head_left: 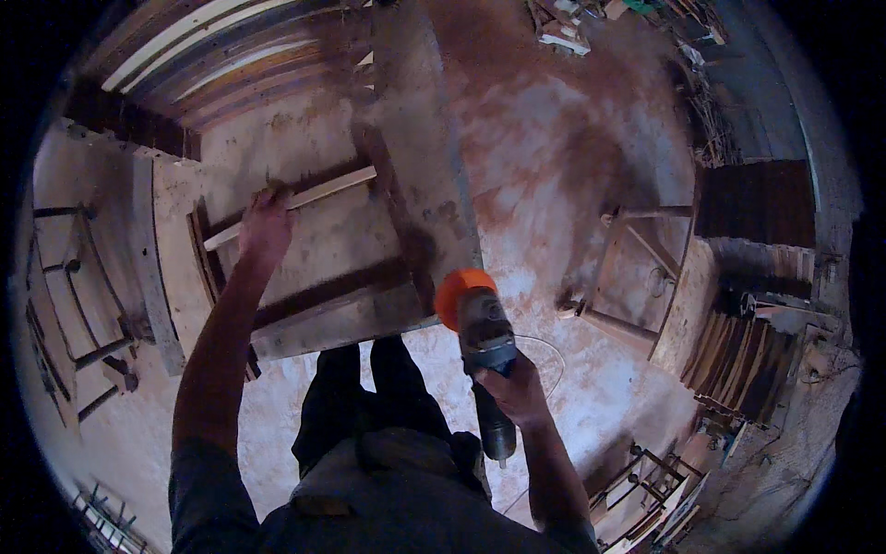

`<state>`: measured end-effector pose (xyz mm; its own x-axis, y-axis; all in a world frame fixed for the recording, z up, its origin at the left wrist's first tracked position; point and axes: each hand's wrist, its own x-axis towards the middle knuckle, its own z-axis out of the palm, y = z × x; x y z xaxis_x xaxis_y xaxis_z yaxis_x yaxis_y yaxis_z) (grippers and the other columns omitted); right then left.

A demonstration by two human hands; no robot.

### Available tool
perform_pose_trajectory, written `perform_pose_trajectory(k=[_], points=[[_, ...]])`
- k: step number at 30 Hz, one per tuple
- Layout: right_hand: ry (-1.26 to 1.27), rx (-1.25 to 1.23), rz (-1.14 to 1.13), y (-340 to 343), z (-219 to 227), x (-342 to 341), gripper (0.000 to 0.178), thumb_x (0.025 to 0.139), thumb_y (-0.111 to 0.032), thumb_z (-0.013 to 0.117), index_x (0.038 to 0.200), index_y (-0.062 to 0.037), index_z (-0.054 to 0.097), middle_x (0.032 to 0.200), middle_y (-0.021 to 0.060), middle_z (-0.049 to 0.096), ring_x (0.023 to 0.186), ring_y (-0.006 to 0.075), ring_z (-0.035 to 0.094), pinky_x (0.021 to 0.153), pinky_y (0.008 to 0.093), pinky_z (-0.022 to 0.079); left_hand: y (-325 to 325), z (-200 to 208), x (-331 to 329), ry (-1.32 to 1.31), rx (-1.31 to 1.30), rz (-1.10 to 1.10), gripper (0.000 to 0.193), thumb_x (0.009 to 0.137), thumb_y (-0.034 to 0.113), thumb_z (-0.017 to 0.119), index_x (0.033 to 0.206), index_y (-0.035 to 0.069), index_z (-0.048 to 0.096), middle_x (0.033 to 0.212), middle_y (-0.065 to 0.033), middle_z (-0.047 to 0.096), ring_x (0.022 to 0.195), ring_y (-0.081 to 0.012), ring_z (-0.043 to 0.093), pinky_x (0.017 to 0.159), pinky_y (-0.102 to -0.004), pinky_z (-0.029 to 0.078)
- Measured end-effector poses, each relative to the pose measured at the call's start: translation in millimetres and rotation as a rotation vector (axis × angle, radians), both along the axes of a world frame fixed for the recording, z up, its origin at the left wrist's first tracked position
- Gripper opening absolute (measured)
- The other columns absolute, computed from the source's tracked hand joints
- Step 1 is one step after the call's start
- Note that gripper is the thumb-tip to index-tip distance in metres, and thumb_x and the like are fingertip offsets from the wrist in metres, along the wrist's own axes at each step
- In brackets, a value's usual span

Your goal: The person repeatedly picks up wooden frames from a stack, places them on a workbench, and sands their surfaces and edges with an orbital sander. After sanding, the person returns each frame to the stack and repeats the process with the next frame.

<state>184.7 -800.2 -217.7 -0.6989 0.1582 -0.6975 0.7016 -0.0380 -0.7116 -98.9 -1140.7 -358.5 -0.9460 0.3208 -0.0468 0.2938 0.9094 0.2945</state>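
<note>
Strip [332, 188], in the head view, lies pale and slanting across the bench [455, 198], ahead of the person and to the left of the body. The left hand [266, 229] is closed on it around the middle, so that a length shows on either side. Well apart from it, the right hand [517, 390] is wrapped around the grip of a power tool [487, 337], which sits off the bench's near right corner. The tool's orange disc [464, 294] faces forward, close to the bench edge; the strip is farther ahead and to the left.

Between strip and tool runs a dark bar [392, 208], near the strip's right end. A second bar [199, 251] stands at its left end. Whether the dark band nearer the body is wood or shadow, I cannot tell.

Planks [235, 65] lie beyond the strip at the far left. A thin cable [559, 358] curves over the floor [591, 406] beside the right hand. Farther right are a wooden frame [637, 319] and stacked boards [746, 355]; metal frames [83, 277] stand at the left.
</note>
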Motion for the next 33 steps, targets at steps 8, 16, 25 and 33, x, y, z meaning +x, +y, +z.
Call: perform_pose_trajectory(k=[8, 16, 25, 33], points=[[0.000, 0.157, 0.183, -20, -19, -33, 0.050, 0.081, -0.034, 0.077, 0.114, 0.0006, 0.061, 0.104, 0.0131, 0.070, 0.097, 0.0210, 0.066, 0.087, 0.0352, 0.051, 0, 43, 132, -0.258, 0.004, -0.040, 0.048, 0.082, 0.013, 0.064, 0.128, 0.002, 0.053, 0.127, -0.0212, 0.054, 0.119, -0.0422, 0.048, 0.103, -0.0503, 0.040], [-0.098, 0.349, 0.300, -26, -13, -55, 0.053, 0.079, -0.036, 0.077, 0.113, 0.0013, 0.062, 0.102, 0.0175, 0.071, 0.097, 0.0266, 0.068, 0.086, 0.0367, 0.052, -12, 45, 192, -0.034, 0.040, -0.013, 0.058, 0.073, 0.007, 0.071, 0.128, 0.003, 0.052, 0.129, -0.0196, 0.051, 0.120, -0.0399, 0.046, 0.104, -0.0494, 0.037], [-0.064, 0.319, 0.266, -20, -20, -44, 0.051, 0.078, -0.036, 0.077, 0.110, 0.0008, 0.063, 0.099, 0.0153, 0.071, 0.093, 0.0240, 0.068, 0.084, 0.0369, 0.052, -76, 44, 211, 0.021, 0.004, 0.245, 0.066, 0.076, 0.003, 0.074, 0.136, 0.004, 0.046, 0.137, -0.0200, 0.046, 0.126, -0.0403, 0.042, 0.107, -0.0506, 0.035], [0.082, 0.217, 0.142, -12, -44, -80, 0.052, 0.080, -0.038, 0.075, 0.112, 0.0012, 0.063, 0.100, 0.0117, 0.070, 0.093, 0.0183, 0.064, 0.085, 0.0345, 0.050, -86, 50, 222, -0.283, 0.173, 0.659, 0.057, 0.089, 0.020, 0.066, 0.137, 0.004, 0.042, 0.123, -0.0245, 0.051, 0.117, -0.0438, 0.048, 0.094, -0.0531, 0.043]])
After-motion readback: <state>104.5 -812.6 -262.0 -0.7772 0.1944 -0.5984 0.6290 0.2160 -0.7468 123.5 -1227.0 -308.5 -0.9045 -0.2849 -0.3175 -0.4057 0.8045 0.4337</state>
